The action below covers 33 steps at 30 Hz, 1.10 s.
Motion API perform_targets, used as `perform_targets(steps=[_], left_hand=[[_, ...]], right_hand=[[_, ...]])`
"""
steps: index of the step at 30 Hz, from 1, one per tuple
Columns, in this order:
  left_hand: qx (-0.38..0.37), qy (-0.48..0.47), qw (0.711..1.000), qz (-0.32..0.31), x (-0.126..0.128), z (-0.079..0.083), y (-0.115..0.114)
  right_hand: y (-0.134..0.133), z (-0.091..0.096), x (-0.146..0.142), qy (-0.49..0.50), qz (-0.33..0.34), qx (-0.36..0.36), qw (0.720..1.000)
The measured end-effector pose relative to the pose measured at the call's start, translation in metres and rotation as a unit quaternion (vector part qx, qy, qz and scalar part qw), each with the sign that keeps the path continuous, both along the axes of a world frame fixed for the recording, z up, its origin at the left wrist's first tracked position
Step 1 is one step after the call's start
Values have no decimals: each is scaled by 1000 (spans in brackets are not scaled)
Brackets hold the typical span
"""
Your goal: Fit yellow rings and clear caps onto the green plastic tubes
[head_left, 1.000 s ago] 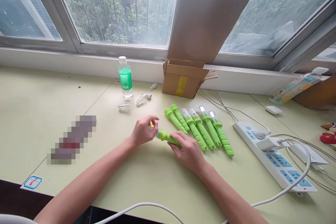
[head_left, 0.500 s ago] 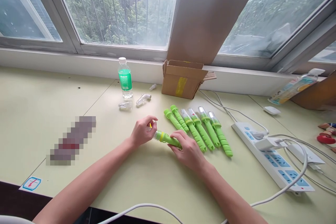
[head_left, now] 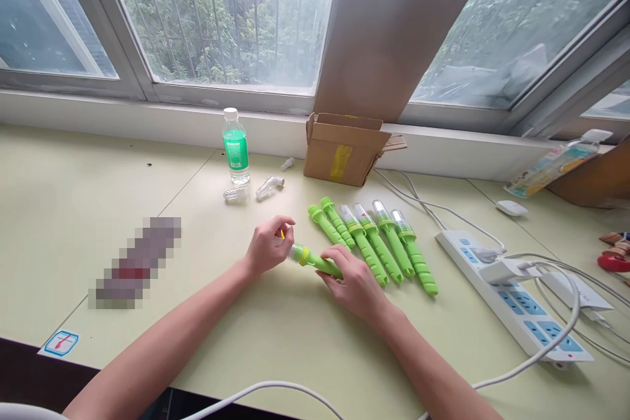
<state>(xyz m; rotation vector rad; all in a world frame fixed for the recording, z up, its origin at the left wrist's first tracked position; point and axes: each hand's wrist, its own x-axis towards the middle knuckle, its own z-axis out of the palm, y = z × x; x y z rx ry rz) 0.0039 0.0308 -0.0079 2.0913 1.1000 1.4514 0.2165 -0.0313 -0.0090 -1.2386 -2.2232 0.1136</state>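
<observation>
My right hand (head_left: 353, 282) grips the ribbed body of a green tool (head_left: 315, 260) lying near the table's middle. My left hand (head_left: 268, 246) pinches the clear cap end of that same tool, where a bit of yellow shows between the fingers. Just right of my hands, several matching green tools (head_left: 381, 244) lie side by side in a row; some have clear caps, the two on the left do not. Two loose clear caps (head_left: 253, 191) lie farther back.
A water bottle with a green label (head_left: 235, 146) and an open cardboard box (head_left: 343, 147) stand by the window ledge. A white power strip (head_left: 512, 295) with plugs and cables lies at the right. A blurred dark patch (head_left: 136, 261) sits at the left.
Both hands keep hold of the green tool; the left fingers have shifted slightly on the cap end. The view has barely moved.
</observation>
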Motion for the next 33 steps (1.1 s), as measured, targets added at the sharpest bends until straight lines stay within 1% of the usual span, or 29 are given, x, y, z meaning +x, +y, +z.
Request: perform_targets(steps=[6, 9, 14, 20, 26, 33], left_hand=[[5, -8, 1000, 3, 0, 0, 0], [5, -10, 1000, -1, 0, 0, 0], [1, -9, 1000, -3, 0, 1, 0], [7, -14, 1000, 1, 0, 1, 0], [14, -16, 1000, -2, 0, 1, 0], [18, -11, 1000, 5, 0, 1, 0]], right_hand=[[0, 3, -1, -29, -14, 14, 999], [-1, 3, 0, -33, -11, 2, 999], [-1, 2, 2, -11, -10, -15, 1000], [0, 4, 1, -34, 6, -21, 999], [0, 1, 2, 2, 3, -31, 1000], [0, 2, 1, -31, 5, -35, 999]])
